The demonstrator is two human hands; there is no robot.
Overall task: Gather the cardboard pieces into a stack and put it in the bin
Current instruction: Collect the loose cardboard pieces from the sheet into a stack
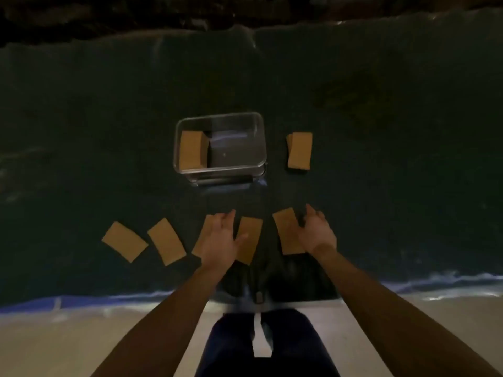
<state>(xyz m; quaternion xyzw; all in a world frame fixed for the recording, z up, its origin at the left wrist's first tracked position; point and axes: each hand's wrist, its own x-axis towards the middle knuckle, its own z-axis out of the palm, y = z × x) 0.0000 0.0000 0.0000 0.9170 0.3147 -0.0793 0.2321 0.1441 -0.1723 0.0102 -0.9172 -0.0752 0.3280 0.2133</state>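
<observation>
Several brown cardboard pieces lie in a row on a dark cloth. The far-left piece (124, 241) and its neighbour (166, 241) lie untouched. My left hand (220, 238) rests flat, fingers apart, over a third piece (201, 238), with its thumb on a fourth piece (250, 239). My right hand (315, 230) touches the right edge of a fifth piece (288, 230), fingers spread. A clear plastic bin (260, 137) stands beyond, with a cardboard stack (191, 150) in its left side. A small stack (299, 150) lies to the right of the bin.
The dark cloth (81, 131) covers the work surface, and its near edge runs just in front of my legs (261, 346). Pale floor (54, 338) shows below. The far side is dark and indistinct.
</observation>
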